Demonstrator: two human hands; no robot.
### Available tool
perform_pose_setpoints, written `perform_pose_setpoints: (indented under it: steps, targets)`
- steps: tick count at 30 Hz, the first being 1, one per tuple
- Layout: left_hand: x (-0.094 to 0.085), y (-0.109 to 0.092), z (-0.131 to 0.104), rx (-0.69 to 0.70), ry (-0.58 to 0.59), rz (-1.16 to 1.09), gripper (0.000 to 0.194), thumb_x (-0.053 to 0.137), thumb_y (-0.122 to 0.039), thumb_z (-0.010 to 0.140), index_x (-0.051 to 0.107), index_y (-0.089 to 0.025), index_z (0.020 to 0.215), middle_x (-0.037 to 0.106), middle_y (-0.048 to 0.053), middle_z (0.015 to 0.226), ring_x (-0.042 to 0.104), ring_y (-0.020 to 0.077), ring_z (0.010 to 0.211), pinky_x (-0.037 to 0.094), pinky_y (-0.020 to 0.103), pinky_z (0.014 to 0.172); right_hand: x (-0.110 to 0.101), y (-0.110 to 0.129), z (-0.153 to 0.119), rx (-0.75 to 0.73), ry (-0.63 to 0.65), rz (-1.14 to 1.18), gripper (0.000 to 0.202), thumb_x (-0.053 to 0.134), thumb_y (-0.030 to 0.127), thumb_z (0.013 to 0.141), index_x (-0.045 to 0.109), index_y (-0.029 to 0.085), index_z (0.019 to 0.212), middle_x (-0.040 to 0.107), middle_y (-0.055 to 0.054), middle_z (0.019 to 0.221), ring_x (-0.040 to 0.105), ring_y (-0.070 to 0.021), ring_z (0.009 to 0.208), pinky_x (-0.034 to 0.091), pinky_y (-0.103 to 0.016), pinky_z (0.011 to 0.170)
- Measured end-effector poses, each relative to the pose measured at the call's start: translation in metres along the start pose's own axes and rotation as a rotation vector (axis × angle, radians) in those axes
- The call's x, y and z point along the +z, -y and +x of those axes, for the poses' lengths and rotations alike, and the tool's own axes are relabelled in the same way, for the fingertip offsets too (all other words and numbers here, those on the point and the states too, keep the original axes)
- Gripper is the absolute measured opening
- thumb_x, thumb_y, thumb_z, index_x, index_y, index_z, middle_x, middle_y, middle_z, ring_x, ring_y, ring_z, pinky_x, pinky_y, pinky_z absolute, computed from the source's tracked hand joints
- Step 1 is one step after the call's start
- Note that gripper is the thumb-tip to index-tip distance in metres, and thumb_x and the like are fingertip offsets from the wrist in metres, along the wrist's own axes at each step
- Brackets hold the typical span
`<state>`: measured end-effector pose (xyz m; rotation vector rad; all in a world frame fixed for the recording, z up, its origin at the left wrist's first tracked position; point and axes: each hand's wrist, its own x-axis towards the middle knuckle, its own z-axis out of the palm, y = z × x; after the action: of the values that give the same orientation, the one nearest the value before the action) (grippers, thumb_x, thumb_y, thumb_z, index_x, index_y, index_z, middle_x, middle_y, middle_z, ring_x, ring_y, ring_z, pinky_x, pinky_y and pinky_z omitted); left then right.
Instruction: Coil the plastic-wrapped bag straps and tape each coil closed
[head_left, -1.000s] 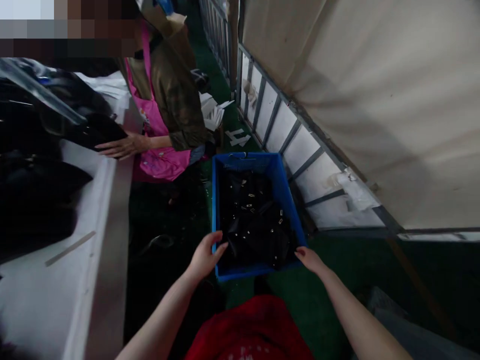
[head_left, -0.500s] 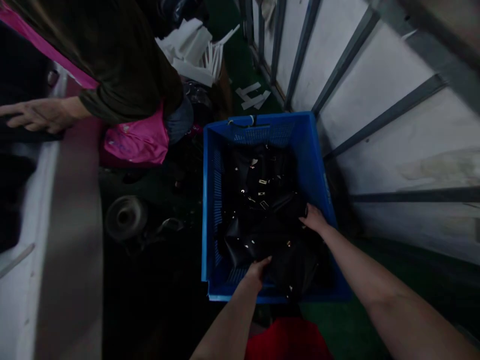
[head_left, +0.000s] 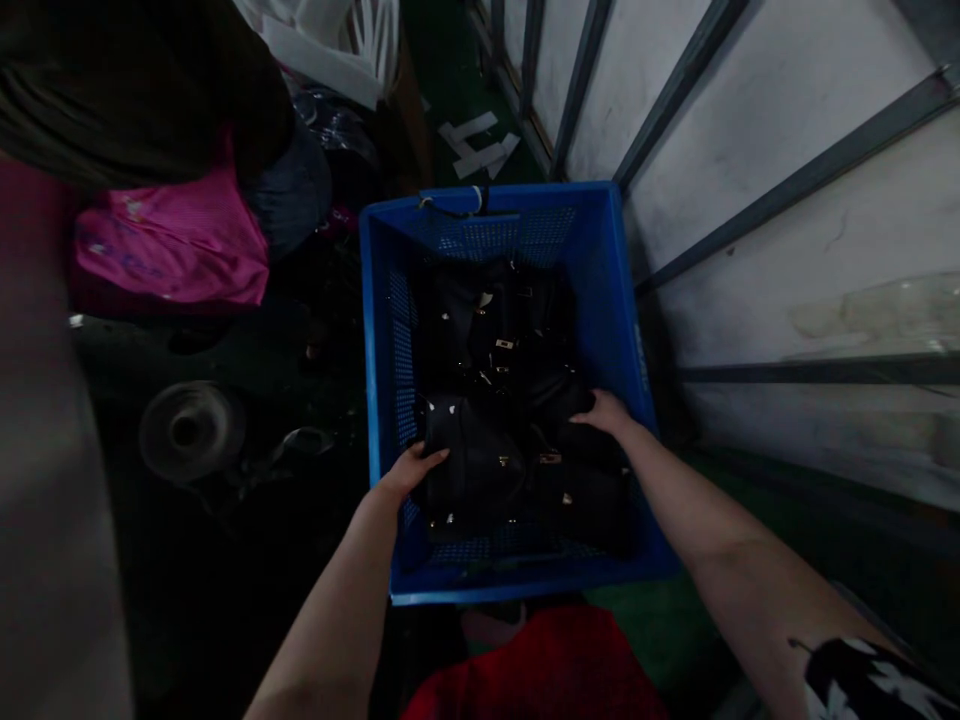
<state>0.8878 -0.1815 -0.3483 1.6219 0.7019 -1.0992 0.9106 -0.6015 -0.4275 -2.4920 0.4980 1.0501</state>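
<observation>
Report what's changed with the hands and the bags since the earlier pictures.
Both hands moved inward from the crate's near corners: the left hand now touches a black bag's left side; the right hand is on the bags at the right. The near bags have shifted. The blue crate still stands beside the white wall, white strips beyond.

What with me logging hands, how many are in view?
2: left hand at a black bag's left side, right hand inside the blue crate's right wall. A co-worker's hands may be hidden.
</observation>
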Motion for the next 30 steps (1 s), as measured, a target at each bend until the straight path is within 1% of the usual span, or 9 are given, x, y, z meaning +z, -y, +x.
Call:
perform_pose_setpoints:
  steps: [4, 7, 9, 12, 15, 21, 25, 28, 30]
  targets:
    - [0.015, 0.003, 0.032, -0.038, 0.141, 0.001, 0.047, 0.075, -0.040, 0.072, 0.067, -0.011, 0.107, 0.074, 0.013, 0.099, 0.070, 0.0258, 0.088, 0.058, 0.038, 0.080, 0.002, 0.013, -0.011, 0.023, -0.008, -0.073, 0.065, 0.075, 0.056, 0.065, 0.064, 0.013, 0.113, 0.068, -0.014, 0.109, 0.065, -0.0255, 0.096, 0.050, -0.029, 0.078]
    - [0.027, 0.012, 0.032, -0.007, 0.069, 0.076, 0.039, 0.073, -0.037, 0.073, 0.068, -0.011, 0.101, 0.074, 0.011, 0.097, 0.070, 0.0242, 0.088, 0.057, 0.032, 0.077, 0.002, 0.028, -0.025, 0.013, -0.017, -0.126, 0.057, 0.067, 0.058, 0.073, 0.066, 0.013, 0.109, 0.070, -0.014, 0.104, 0.067, -0.0261, 0.092, 0.050, -0.029, 0.073]
    - [0.032, 0.019, 0.019, 0.031, -0.008, 0.150, 0.032, 0.070, -0.037, 0.075, 0.070, -0.012, 0.095, 0.075, 0.010, 0.093, 0.070, 0.0240, 0.087, 0.056, 0.030, 0.074, -0.003, 0.039, -0.036, -0.023, -0.026, -0.166, 0.050, 0.064, 0.055, 0.076, 0.069, 0.014, 0.105, 0.071, -0.014, 0.100, 0.067, -0.0270, 0.090, 0.049, -0.030, 0.072]
    - [0.036, 0.025, -0.020, 0.095, -0.108, 0.269, 0.026, 0.068, -0.039, 0.075, 0.071, -0.014, 0.082, 0.073, 0.009, 0.080, 0.069, 0.0249, 0.079, 0.053, 0.030, 0.067, -0.021, 0.057, -0.054, -0.110, -0.054, -0.225, 0.037, 0.066, 0.047, 0.077, 0.071, 0.017, 0.098, 0.072, -0.012, 0.096, 0.066, -0.0279, 0.090, 0.048, -0.032, 0.075]
    - [0.030, 0.025, -0.074, 0.170, -0.200, 0.355, 0.028, 0.065, -0.043, 0.076, 0.070, -0.016, 0.077, 0.071, 0.009, 0.082, 0.067, 0.0249, 0.078, 0.050, 0.030, 0.067, -0.049, 0.073, -0.072, -0.191, -0.126, -0.265, 0.029, 0.065, 0.042, 0.079, 0.071, 0.018, 0.094, 0.072, -0.011, 0.095, 0.065, -0.0273, 0.093, 0.046, -0.032, 0.082]
    - [-0.016, 0.020, -0.188, 0.463, -0.406, 0.569, 0.044, 0.057, -0.059, 0.078, 0.072, -0.019, 0.070, 0.069, 0.009, 0.081, 0.066, 0.0205, 0.066, 0.051, 0.027, 0.056, -0.118, 0.081, -0.112, -0.221, -0.407, -0.238, 0.038, 0.056, 0.045, 0.086, 0.067, 0.013, 0.101, 0.070, -0.016, 0.102, 0.063, -0.0289, 0.098, 0.046, -0.034, 0.085]
    - [-0.044, 0.034, -0.244, 0.536, -0.460, 0.600, 0.045, 0.056, -0.063, 0.078, 0.075, -0.022, 0.074, 0.070, 0.008, 0.085, 0.068, 0.0202, 0.067, 0.055, 0.025, 0.055, -0.162, 0.069, -0.140, -0.190, -0.664, -0.020, 0.047, 0.057, 0.058, 0.081, 0.069, 0.013, 0.081, 0.071, -0.016, 0.084, 0.067, -0.0307, 0.083, 0.050, -0.036, 0.073]
    - [-0.057, 0.059, -0.269, 0.516, -0.481, 0.638, 0.041, 0.057, -0.062, 0.077, 0.076, -0.025, 0.075, 0.072, 0.007, 0.085, 0.070, 0.0216, 0.070, 0.058, 0.025, 0.058, -0.187, 0.053, -0.161, -0.196, -0.601, 0.263, 0.046, 0.065, 0.059, 0.075, 0.071, 0.014, 0.084, 0.073, -0.014, 0.089, 0.068, -0.0313, 0.089, 0.053, -0.038, 0.078]
    - [-0.062, 0.081, -0.277, 0.479, -0.476, 0.660, 0.035, 0.058, -0.059, 0.077, 0.076, -0.028, 0.078, 0.073, 0.005, 0.085, 0.071, 0.0235, 0.075, 0.060, 0.027, 0.063, -0.190, 0.040, -0.172, -0.212, -0.380, 0.491, 0.049, 0.071, 0.055, 0.071, 0.071, 0.016, 0.101, 0.072, -0.012, 0.105, 0.065, -0.0298, 0.101, 0.052, -0.040, 0.087]
